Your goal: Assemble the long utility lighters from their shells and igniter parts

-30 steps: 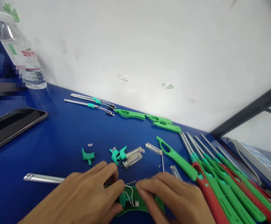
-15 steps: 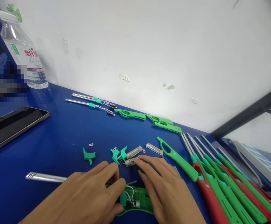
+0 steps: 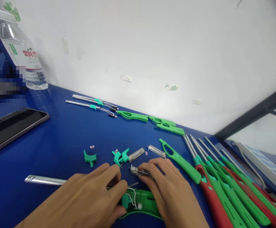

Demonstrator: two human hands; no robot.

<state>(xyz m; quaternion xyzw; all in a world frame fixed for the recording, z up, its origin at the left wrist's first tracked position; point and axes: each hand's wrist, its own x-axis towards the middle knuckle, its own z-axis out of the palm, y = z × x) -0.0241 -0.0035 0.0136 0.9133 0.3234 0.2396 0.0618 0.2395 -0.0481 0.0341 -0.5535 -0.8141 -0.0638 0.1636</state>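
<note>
Presently, a clear fuel cartridge is pinched by the fingertips of the right hand, just above the open green lighter body. That body is pressed onto the blue table by the closed fingers of the left hand.

A blue table spreads out beyond the hands. Behind it rises a white wall, evenly lit. A dark frame bar slants off to the right.
</note>
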